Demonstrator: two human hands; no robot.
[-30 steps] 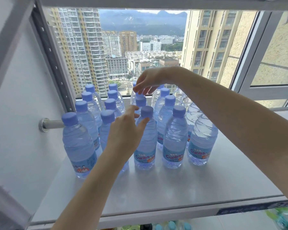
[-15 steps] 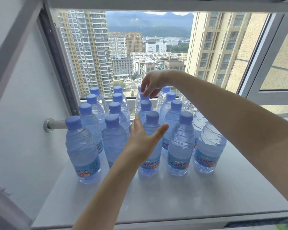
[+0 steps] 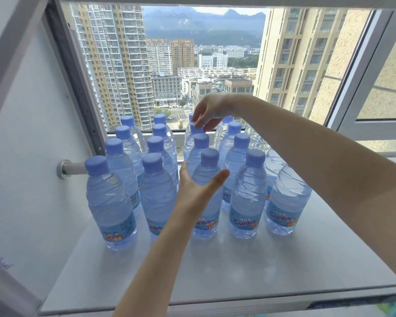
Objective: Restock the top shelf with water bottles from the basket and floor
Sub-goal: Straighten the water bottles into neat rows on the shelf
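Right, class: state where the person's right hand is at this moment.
In the head view, the right hand is at centre, up by the window, pinching the cap of a rear bottle in the middle column, beyond the left hand.

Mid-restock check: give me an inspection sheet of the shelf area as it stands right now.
Surface: grey shelf, bottles on its rear part.
Job's things: bottles upright in rows toward the window, blue caps on; basket not in view.
Clutter: nothing seen.
Grippers: left hand open at the front bottle, contact unclear; right hand pinches the cap of a rear bottle.
Cables: nothing seen.
Surroundings: white wall with a pipe stub at left; window onto high-rises.
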